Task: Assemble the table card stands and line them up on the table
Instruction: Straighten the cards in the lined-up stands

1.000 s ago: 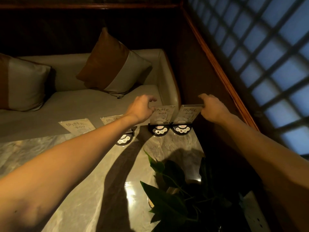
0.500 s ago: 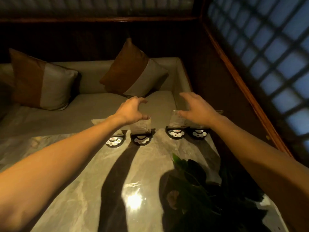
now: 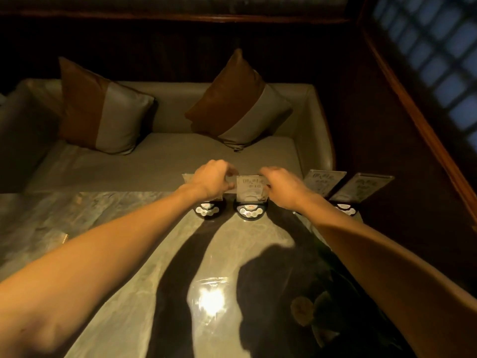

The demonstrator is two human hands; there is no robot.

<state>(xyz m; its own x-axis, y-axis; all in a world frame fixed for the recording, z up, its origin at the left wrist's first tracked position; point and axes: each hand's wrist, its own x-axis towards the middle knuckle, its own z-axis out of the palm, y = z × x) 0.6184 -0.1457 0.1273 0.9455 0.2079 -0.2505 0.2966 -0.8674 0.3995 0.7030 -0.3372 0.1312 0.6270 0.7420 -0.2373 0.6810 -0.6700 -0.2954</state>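
Note:
Several table card stands line the far edge of the marble table [image 3: 129, 254], each a clear card panel in a black round base with buttons. My left hand [image 3: 213, 179] and my right hand [image 3: 282, 186] both pinch the upright panel of the middle stand [image 3: 250, 196], one at each side. Its base [image 3: 249, 211] rests on the table. Partly hidden behind my left hand is another stand [image 3: 207, 209]. Two more stands [image 3: 322, 182] [image 3: 361, 188] lean at the right end of the row.
A beige bench seat [image 3: 160, 161] with two brown-and-grey cushions [image 3: 103, 112] [image 3: 237, 102] runs behind the table. A dark potted plant [image 3: 322, 306] sits on the near right of the table. A wooden wall with a lattice window [image 3: 433, 47] closes the right side.
My right hand left the right-hand stands and moved left onto the middle stand. My left hand stayed at that stand's left edge. The view shifted left and down.

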